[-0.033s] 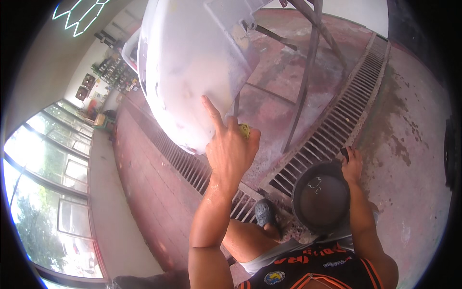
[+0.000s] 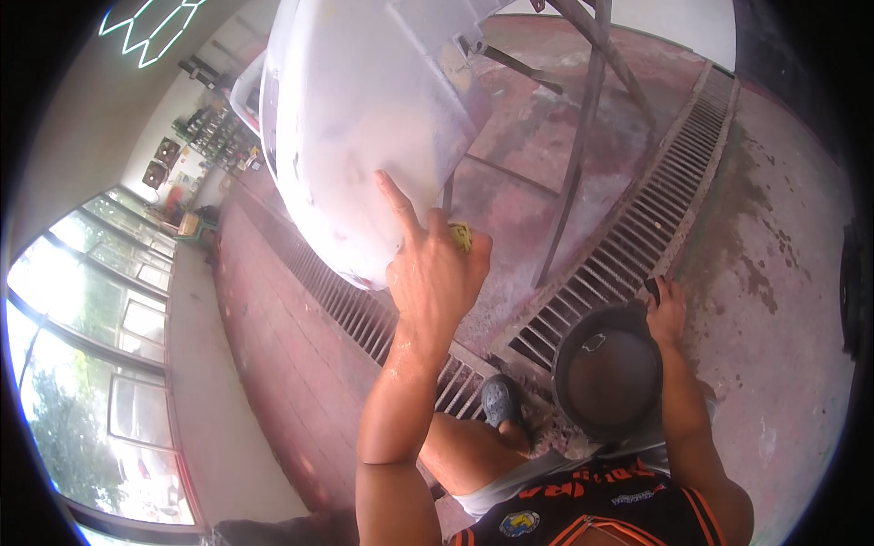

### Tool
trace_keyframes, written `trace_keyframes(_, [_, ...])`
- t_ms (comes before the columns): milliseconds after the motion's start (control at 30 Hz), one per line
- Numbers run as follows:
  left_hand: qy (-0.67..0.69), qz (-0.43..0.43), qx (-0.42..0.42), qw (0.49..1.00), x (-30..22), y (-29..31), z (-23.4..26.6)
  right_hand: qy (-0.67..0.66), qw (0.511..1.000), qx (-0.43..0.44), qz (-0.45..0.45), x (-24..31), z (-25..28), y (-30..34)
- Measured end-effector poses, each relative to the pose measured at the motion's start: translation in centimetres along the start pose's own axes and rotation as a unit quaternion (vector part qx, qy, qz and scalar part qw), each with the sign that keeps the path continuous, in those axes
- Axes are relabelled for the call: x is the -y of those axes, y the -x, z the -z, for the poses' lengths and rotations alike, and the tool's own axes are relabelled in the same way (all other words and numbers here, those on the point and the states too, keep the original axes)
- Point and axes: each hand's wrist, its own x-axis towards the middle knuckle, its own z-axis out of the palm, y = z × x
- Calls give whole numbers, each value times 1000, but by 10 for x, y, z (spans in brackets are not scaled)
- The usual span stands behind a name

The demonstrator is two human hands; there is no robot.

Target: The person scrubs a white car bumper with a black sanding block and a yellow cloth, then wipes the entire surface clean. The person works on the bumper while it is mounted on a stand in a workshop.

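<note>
A whitish car bumper [image 2: 341, 118] with patchy, dull spots fills the upper middle, raised on a dark metal stand [image 2: 575, 164]. My left hand [image 2: 435, 264] is at its lower part, one finger stretched out against the surface. The other fingers curl round a crumpled yellow pad [image 2: 462, 237], mostly hidden, whose exact kind I cannot make out. At the lower right, my right hand [image 2: 667, 312] grips the edge of a round black basin [image 2: 563, 387] with dark liquid in it. A small dark piece [image 2: 652, 291] shows at those fingertips, perhaps the basin's handle.
Metal drain grates [image 2: 628, 246] run across the reddish, wet-stained floor on both sides of the bumper. My foot in a grey clog [image 2: 499, 400] rests beside the basin. Windows [image 2: 100, 337] line the left wall, and shelves with bottles [image 2: 218, 127] stand far back.
My left hand has shifted slightly up and left, its outstretched finger sliding a little over the bumper. The right hand and the basin stay where they were.
</note>
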Motion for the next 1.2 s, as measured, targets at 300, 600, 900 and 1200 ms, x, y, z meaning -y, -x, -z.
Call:
trace_keyframes(300, [-36, 65, -14, 997, 5, -14, 10, -9, 1000, 0, 0, 1, -2, 0])
trace_keyframes(600, [-35, 75, 72, 994, 15, 20, -17, -23, 1000, -8, -15, 0, -1, -1])
trace_keyframes(900, [57, 32, 194, 979, 12, 86, -78, -23, 1000, -5, -13, -1, -2, 0])
trace_keyframes(1200, [263, 136, 223, 929, 39, 95, -165, -18, 1000, -1, -17, 3, 5, -1])
